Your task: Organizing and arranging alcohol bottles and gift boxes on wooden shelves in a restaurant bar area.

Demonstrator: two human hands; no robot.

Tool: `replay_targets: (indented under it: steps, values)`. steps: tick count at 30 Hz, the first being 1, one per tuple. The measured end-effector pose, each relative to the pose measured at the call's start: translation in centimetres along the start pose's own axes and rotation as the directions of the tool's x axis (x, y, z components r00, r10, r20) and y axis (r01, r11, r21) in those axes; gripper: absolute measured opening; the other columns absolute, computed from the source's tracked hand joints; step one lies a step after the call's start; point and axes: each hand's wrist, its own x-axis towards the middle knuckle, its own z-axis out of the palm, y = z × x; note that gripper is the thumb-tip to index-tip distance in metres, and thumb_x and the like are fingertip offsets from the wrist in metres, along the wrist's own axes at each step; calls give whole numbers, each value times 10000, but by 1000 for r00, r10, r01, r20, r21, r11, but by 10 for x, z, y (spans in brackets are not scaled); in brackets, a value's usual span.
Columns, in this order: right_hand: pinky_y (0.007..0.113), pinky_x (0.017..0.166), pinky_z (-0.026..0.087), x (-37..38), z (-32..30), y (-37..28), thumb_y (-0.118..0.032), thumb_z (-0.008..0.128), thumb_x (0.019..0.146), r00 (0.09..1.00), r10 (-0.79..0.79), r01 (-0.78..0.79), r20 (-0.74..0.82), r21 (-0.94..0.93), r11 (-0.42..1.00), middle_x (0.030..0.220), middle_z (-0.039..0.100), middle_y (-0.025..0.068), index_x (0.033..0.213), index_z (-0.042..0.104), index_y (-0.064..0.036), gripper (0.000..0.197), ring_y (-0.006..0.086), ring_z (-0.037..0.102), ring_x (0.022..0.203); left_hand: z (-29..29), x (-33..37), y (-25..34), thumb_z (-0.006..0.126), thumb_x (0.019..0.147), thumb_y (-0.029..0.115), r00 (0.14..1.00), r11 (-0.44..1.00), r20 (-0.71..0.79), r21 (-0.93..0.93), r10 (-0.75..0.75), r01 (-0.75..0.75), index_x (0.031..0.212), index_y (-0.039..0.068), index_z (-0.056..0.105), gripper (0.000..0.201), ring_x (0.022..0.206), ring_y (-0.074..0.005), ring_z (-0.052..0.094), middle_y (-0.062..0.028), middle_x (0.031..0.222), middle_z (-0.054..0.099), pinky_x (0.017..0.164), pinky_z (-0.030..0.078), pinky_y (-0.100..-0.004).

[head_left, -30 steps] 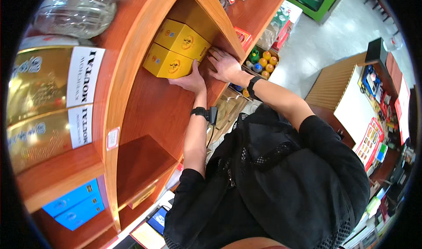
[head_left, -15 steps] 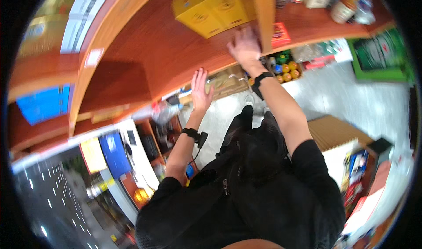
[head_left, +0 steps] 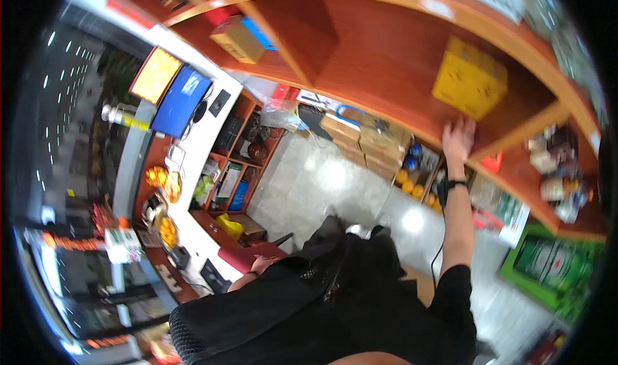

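Note:
My right hand rests at the front of a wooden shelf compartment, its fingers apart and holding nothing. Just beyond the fingertips sits a yellow box; whether they touch it I cannot tell. A black band circles that wrist. My left hand is lowered at my left side, close to a dark red surface by the desk. It is small and partly smeared, so its fingers do not show clearly.
A white desk on the left bears a blue screen and golden ornaments. Cartons and a crate of orange-capped bottles stand below the shelf. A green crate lies at right. Bottles fill the neighbouring compartment.
My view has swung left, showing more of the desk. My left hand has left the shelf edge and dropped to my side. My right hand stays by the yellow box.

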Motion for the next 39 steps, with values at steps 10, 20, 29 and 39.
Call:
replay_targets:
  steps: [10,20,29,39]
  values:
    - [546,1256,376,-117,29,-80,-399,419,1136,984,88,-142,-155,-381,913,1593,543,264,1514,597,-26,560,436,486,1491,12,-16,5,727,918,189,360,353,-225,-869,-905,345,1147,52,728,267,1067,-413,690,-200,1110,707,976,558,-497]
    - [495,1138,484,-214,30,-458,-152,724,898,922,-369,281,120,447,849,1339,713,217,1223,761,-21,352,418,636,1279,141,33,-160,752,1020,306,675,-550,456,-831,-580,89,1322,2,667,437,712,-181,659,-73,906,717,646,556,-357]
    - [554,1154,468,2,47,-800,-267,774,878,733,-626,673,-267,415,612,1482,599,288,1457,578,57,692,448,543,1417,106,49,-207,716,1030,218,663,-587,468,-808,-585,52,1169,34,676,234,678,-185,677,-64,810,706,640,582,-346]
    - [597,1264,337,262,141,-916,-633,777,841,899,-375,393,228,-40,919,1714,374,185,1666,428,-150,1018,398,359,1573,94,22,-445,708,1030,188,607,-219,254,-967,-753,132,1210,18,645,256,735,-163,677,-63,907,718,630,567,-343]
